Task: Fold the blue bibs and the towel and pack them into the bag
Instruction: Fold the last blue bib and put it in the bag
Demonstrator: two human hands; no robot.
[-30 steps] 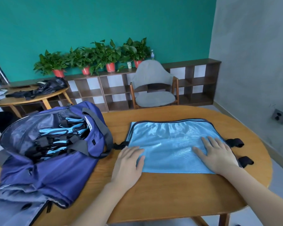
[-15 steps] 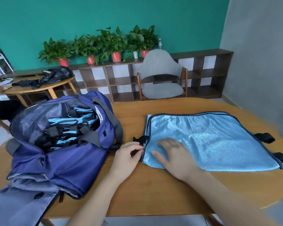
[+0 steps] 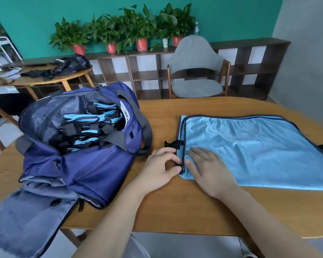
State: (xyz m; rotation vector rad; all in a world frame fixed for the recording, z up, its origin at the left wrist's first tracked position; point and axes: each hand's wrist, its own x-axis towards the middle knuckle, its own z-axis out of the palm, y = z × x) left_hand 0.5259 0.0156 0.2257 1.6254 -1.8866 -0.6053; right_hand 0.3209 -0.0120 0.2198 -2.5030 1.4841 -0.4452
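Blue bib [image 3: 250,149] lying flat on the wooden table [image 3: 175,211], at 3 o'clock from the open navy bag [image 3: 78,164], which already holds folded bibs [image 3: 90,127]. Left hand [image 3: 160,170] pinches the black strap [image 3: 172,146] at the bib's 9 o'clock edge; right hand [image 3: 209,170] presses flat, fingers extended, just beside it. Risk: the slick fabric may slide or bunch if the strap is pulled hard, skewing the fold.
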